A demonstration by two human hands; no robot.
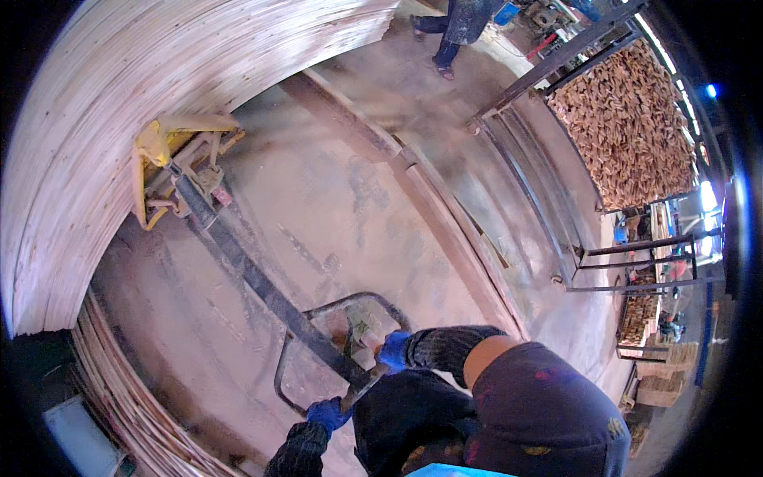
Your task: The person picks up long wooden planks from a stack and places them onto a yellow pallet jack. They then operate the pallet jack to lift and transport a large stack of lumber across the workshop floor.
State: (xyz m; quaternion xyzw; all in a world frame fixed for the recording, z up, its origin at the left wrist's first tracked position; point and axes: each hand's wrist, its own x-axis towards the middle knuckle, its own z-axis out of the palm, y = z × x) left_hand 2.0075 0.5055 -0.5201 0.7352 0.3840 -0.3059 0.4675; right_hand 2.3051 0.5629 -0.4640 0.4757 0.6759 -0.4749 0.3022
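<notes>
In a blue glove, my left hand (327, 414) is closed round the near end of a pallet jack's handle (262, 282). My right hand (393, 350), gloved the same way, grips the other side of its crossbar. Dark knitted cuffs cover both wrists. A bent metal loop (367, 297) surrounds the grip end. From my hands the long dark shaft slants up and left to the yellow pallet jack body (151, 145). That body stands against a tall stack of pale wood sheets (183, 63); its forks are hidden.
Long wooden beams (445, 211) lie across the floor to the right. Thin strips (119, 381) lie at lower left. Metal racks (524, 187) and stacked wood pieces (624, 123) stand at right. A person (461, 28) stands at the far side.
</notes>
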